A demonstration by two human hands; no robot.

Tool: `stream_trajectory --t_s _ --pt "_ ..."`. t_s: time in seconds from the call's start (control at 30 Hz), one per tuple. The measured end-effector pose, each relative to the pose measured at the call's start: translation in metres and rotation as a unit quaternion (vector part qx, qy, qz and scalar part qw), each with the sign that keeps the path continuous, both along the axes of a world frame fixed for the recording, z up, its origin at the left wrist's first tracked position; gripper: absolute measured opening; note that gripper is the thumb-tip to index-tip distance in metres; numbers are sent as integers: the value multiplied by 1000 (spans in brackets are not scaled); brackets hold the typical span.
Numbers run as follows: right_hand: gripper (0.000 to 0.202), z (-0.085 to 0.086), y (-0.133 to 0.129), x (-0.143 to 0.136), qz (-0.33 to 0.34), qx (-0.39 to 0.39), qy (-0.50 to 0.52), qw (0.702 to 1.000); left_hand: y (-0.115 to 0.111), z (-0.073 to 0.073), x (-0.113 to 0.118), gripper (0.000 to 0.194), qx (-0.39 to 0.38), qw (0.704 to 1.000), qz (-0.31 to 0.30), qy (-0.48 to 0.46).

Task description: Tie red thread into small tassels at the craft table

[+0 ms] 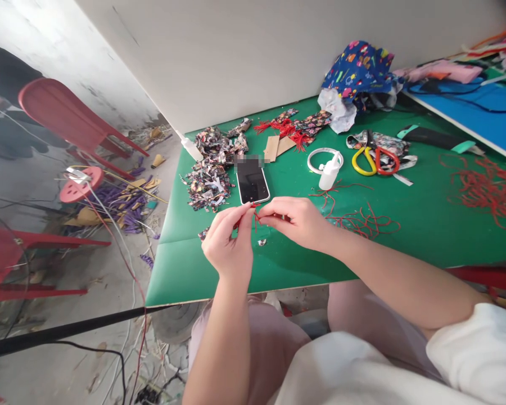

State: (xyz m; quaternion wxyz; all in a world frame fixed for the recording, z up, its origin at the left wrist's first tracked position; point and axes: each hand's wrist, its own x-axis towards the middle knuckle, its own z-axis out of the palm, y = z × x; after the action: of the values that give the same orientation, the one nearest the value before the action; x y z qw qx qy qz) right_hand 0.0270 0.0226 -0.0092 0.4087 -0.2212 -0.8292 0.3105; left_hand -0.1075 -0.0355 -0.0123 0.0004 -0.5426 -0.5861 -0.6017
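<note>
Over the green table, my left hand (230, 239) pinches a thin red cord (256, 216) between thumb and forefinger. My right hand (294, 220) meets it from the right, its fingertips closed on the same cord. Just beyond the hands lies a phone (252, 183) with a dark screen. A small scrap (262, 242) rests on the table in front of them. Right of my right hand is a loose tangle of red cords (365, 224). Past it stands a small white squeeze bottle (329, 171) by a white ring (316, 159).
Patterned fabric scraps (208, 183) heap up at the left, with another bottle (191, 147). Scissors (375, 161), a black-and-green cutter (436, 138) and more red cords (495, 188) lie at the right. Red chairs (63, 115), cables and a person in dark clothes (8, 73) are beyond the table's left edge.
</note>
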Motion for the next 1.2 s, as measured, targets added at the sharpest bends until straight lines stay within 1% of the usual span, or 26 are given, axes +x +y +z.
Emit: stream_trajectory --t_s 0.07,0.17,0.27,0.37,0.53,0.67,0.8,0.9,0.97,1.0,1.07,1.13,1.2 --pt "13 -1 -1 -1 -6 11 0 1000 2 -2 1 15 -20 999 11 -33" --pt "13 -2 -2 -1 -13 13 0 1000 4 -4 2 23 -46 993 12 -106" --pt "12 -1 -2 0 -13 2 10 1000 5 -3 2 18 -58 987 6 -152" --pt "12 -1 -3 0 -18 19 13 1000 5 -2 2 12 -75 985 1 -158" --pt "15 -4 -1 0 -45 119 -15 992 5 -4 -2 15 -130 986 -11 -105" --pt "15 -5 1 1 -55 147 -28 987 5 -6 -5 17 -147 987 -35 -62" --pt "12 -8 2 2 -84 195 -35 977 4 -2 -6 15 -155 987 -52 2" --pt "10 -9 5 3 -88 233 -26 968 3 3 -6 14 -170 980 -87 53" --pt "9 -8 6 3 -79 239 -7 968 1 4 -5 12 -179 975 -114 67" --pt "8 -7 6 2 -75 234 5 969 1 4 -5 11 -180 973 -127 61" --pt "8 -4 6 2 -70 205 27 976 0 4 -4 6 -174 973 -153 6" --pt "10 -1 6 2 -69 159 42 984 -1 3 -3 15 -167 966 -181 -82" --pt "10 1 5 3 -66 117 52 990 -1 3 -2 22 -168 951 -210 -151"
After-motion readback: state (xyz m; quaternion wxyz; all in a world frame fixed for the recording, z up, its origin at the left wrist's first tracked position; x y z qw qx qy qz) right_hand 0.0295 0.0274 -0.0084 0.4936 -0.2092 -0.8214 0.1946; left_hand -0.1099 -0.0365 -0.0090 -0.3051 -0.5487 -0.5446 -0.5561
